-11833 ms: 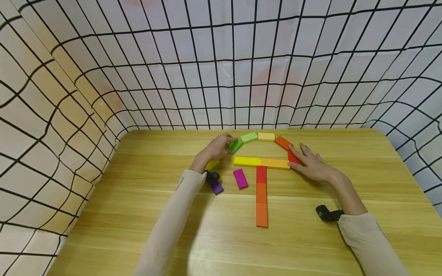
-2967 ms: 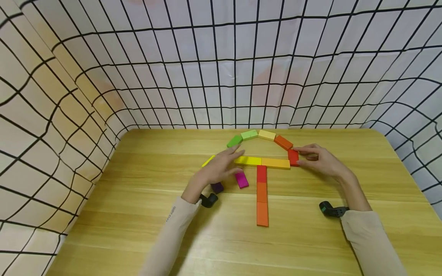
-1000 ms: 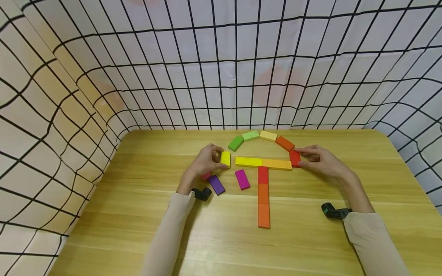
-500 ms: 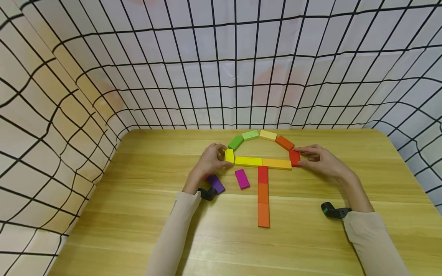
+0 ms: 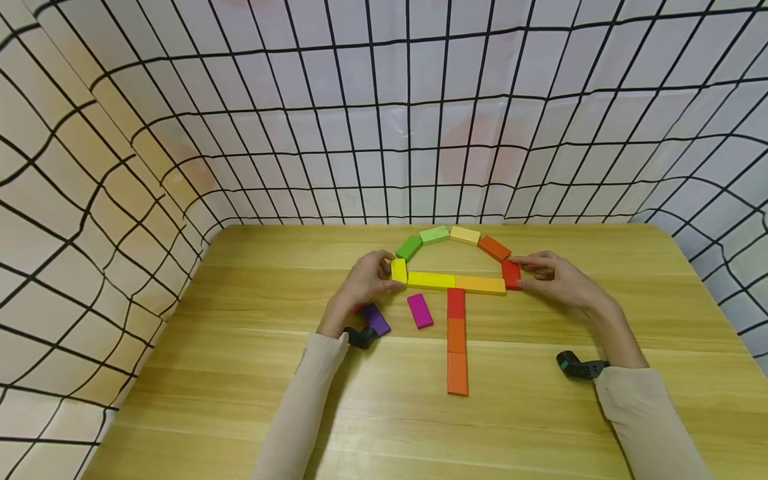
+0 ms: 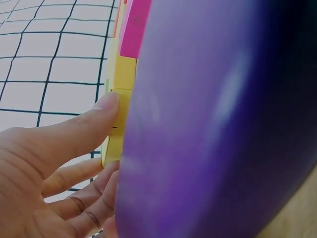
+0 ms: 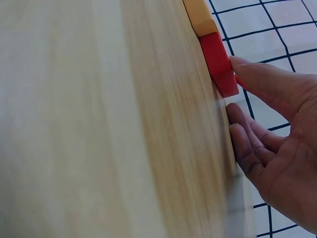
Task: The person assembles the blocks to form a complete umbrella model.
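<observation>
At the left end of an arch of coloured blocks, my left hand (image 5: 365, 279) pinches a short yellow block (image 5: 399, 271) between thumb and fingers. My right hand (image 5: 558, 280) holds a red block (image 5: 511, 275) at the arch's right end, thumb and index finger at its two ends. Between them curve a dark green block (image 5: 409, 247), a light green block (image 5: 435, 235), a pale yellow block (image 5: 465, 235) and an orange-red block (image 5: 494, 248). Below lies a bar of a long yellow block (image 5: 431, 280) and a light orange block (image 5: 480, 285). The left wrist view is mostly filled by a blurred purple block (image 6: 188, 124).
A column of one red block (image 5: 456, 303) and two orange blocks (image 5: 457, 373) runs down from the bar. Loose magenta (image 5: 420, 311) and purple blocks (image 5: 376, 320) lie left of it; another reddish block is mostly hidden under my left wrist. Black-gridded white sheeting (image 5: 384, 133) encloses the wooden table (image 5: 510, 427).
My left hand has brought the short yellow block rightward against the bar's left end, below the dark green block. Over the last half second both hands stay still; the right keeps its hold on the red block.
</observation>
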A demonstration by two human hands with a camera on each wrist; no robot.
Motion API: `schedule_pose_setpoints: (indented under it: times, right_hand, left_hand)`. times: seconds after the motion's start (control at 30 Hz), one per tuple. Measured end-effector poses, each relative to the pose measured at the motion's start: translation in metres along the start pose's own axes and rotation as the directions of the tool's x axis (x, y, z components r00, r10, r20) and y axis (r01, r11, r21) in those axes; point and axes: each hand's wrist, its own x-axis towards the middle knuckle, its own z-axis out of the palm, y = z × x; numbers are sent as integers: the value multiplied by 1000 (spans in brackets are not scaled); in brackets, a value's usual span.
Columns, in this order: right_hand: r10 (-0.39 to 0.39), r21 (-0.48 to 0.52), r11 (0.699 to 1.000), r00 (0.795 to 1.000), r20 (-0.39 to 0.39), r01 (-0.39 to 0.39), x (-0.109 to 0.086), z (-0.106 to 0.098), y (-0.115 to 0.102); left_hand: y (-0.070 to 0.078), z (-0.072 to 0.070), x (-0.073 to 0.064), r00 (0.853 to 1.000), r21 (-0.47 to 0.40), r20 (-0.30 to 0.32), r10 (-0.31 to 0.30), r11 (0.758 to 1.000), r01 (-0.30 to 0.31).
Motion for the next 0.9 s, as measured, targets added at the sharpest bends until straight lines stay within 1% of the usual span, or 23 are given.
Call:
schedule_pose_setpoints:
  times: [0.4, 0.8, 0.9]
  right_hand:
    - [13, 21, 1000, 1000, -6, -13, 0, 0, 1]
    - [8, 16, 1000, 1000, -6, -8, 1, 1, 1]
    - [2, 8, 1000, 1000, -10, -2, 1, 1, 1]
  left_hand:
    - [0, 1, 1, 1000, 29, -7, 6, 1000, -6]
    - [-3, 2, 0, 1000, 8, -5, 7, 1000, -7]
    - [-3, 1, 1, 1000, -7, 7, 4, 1000, -4]
